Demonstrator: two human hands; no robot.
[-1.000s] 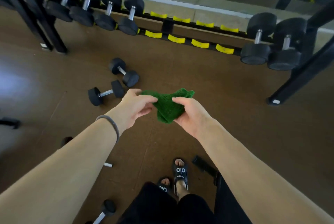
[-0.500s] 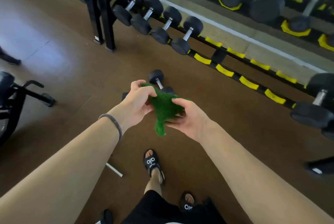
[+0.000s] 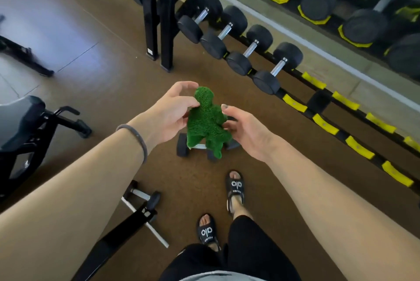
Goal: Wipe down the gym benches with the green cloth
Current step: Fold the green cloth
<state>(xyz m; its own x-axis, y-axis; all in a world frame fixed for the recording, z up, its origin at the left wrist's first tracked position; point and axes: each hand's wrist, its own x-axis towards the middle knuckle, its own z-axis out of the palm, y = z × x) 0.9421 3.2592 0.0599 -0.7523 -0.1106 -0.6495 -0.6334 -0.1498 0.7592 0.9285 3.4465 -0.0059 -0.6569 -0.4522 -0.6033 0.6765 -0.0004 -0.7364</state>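
Note:
The green cloth point(image 3: 208, 121) hangs crumpled in front of me at mid-frame, above the brown floor. My left hand point(image 3: 169, 113) pinches its upper left part between thumb and fingers. My right hand point(image 3: 246, 132) holds its right edge, thumb above and fingers curled under it. A black padded gym bench point(image 3: 19, 111) with a dark metal frame stands at the left edge, only partly in view and well away from both hands.
A long rack of black dumbbells point(image 3: 241, 53) with yellow cradles runs along the right. Its black upright posts point(image 3: 159, 15) stand ahead. Loose dumbbells point(image 3: 184, 148) lie on the floor under the cloth and near my sandalled feet point(image 3: 235, 190). Another bench's leg point(image 3: 25, 58) crosses the far left.
The view has swung left and forward, bringing the bench into sight. The cloth has gone from bunched between my hands to hanging lengthwise, and my hands have spread slightly apart.

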